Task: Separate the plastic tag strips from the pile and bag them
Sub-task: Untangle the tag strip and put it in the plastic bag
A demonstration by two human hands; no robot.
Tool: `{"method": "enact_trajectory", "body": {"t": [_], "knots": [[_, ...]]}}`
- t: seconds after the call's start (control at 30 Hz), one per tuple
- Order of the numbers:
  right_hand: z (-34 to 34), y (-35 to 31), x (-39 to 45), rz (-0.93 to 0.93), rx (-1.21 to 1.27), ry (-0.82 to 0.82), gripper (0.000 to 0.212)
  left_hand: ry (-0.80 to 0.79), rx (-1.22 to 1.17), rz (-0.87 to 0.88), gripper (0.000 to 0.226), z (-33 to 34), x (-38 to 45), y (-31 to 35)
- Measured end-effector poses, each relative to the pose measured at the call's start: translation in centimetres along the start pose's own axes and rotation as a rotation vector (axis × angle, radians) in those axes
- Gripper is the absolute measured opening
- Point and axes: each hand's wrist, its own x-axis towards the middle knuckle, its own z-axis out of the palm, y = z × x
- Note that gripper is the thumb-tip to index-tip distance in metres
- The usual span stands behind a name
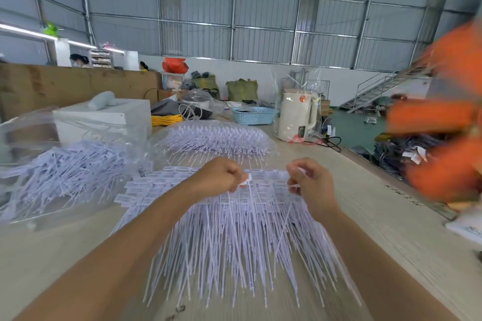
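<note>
A wide pile of white plastic tag strips (234, 237) lies on the table in front of me, label heads away from me, thin tails fanned toward me. My left hand (219, 177) pinches the left end of one row of tags (266, 176) lifted slightly above the pile. My right hand (310, 180) pinches that row's right end. At the left a clear plastic bag (65, 172) holds loose separated tags. Another clear bag of tags (214, 138) lies beyond the pile.
A white kettle (297, 114) in clear wrap stands at the back right beside a blue basket (253, 114). A white box (104, 117) sits at the back left. A blurred figure in orange (448, 122) is at the right, past the table's edge (391, 177).
</note>
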Motion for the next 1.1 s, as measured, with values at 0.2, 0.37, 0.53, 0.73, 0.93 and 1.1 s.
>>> {"method": "enact_trajectory", "body": {"t": [0.2,0.37,0.53,0.73,0.93,1.1], "knots": [[1.7,-3.0,0.0,0.260,0.334,-0.195,0.010,-0.058,0.087,0.012,0.019,-0.7,0.3,-0.4],[3.7,-3.9,-0.9,0.214,0.090,-0.367,0.014,-0.015,0.180,0.104,0.017,-0.5,0.4,-0.2],[4.8,-3.2,-1.2,0.173,0.097,-0.424,0.012,0.101,0.129,0.224,0.041,0.0,0.2,0.2],[4.3,-2.6,-0.6,0.047,0.139,-0.276,0.020,0.071,0.180,0.115,0.027,-0.6,0.0,-0.7],[4.4,-2.0,-0.8,0.063,0.009,-0.316,0.022,0.095,-0.030,0.068,0.025,0.0,-0.2,-0.2],[4.3,-1.2,-0.5,-0.137,-0.376,-0.209,0.019,-0.019,-0.322,-0.113,0.027,-0.9,-0.5,0.5]]}}
